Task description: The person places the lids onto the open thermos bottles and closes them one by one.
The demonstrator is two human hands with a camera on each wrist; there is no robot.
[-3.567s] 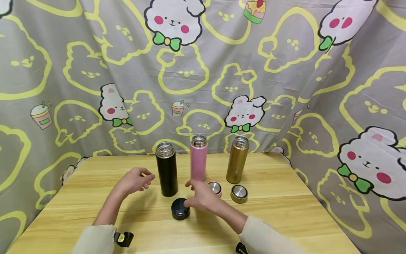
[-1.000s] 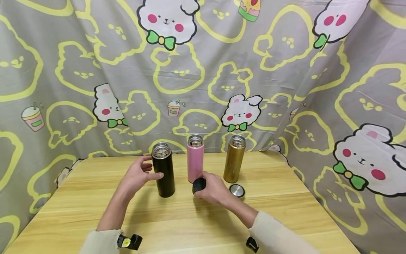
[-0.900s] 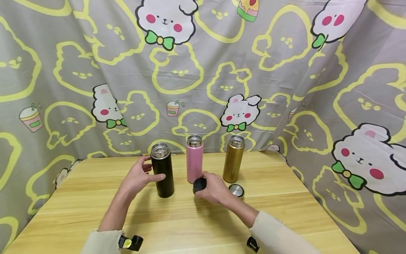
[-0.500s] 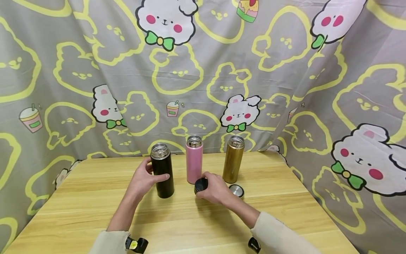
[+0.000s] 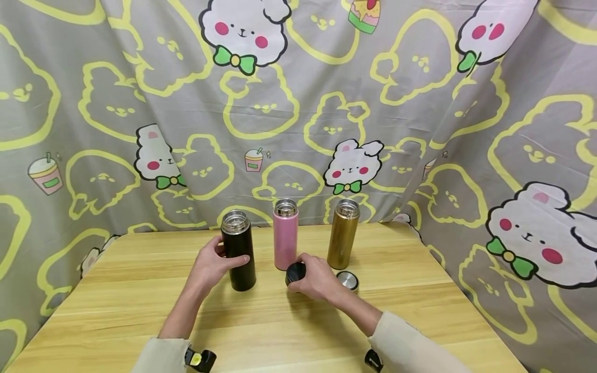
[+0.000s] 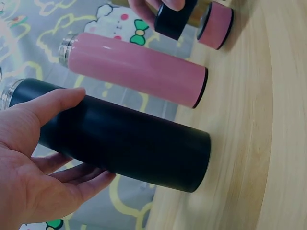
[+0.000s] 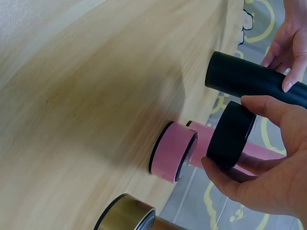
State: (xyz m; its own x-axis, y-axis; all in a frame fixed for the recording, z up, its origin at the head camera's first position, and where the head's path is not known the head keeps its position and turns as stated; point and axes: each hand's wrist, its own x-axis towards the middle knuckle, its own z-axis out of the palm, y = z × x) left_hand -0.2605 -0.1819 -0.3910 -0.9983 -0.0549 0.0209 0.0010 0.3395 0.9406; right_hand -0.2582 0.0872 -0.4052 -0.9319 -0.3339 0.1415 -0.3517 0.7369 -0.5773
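My left hand (image 5: 207,264) grips an open-mouthed black thermos bottle (image 5: 242,272) that stands upright on the table. In the left wrist view the thumb lies along the near side of the bottle, and the fingers (image 6: 91,179) curl under its other side. A black lid (image 7: 231,134) is pinched between thumb and fingers of my right hand (image 5: 317,280), raised above the tabletop and right of the black bottle. Behind this lid stands a pink thermos bottle (image 5: 285,241) without a lid. The pink lid (image 7: 172,151) rests on the table, hidden by my right hand in the head view.
An uncapped gold thermos bottle (image 5: 342,241) stands at the back right, its gold lid (image 5: 347,281) on the table in front of it. The wooden table (image 5: 280,336) ends at a patterned curtain (image 5: 298,119) behind the bottles.
Since the earliest frame, my right hand has lifted the black lid from the table and carried it back and right. My left hand has moved right and taken hold of the black bottle.
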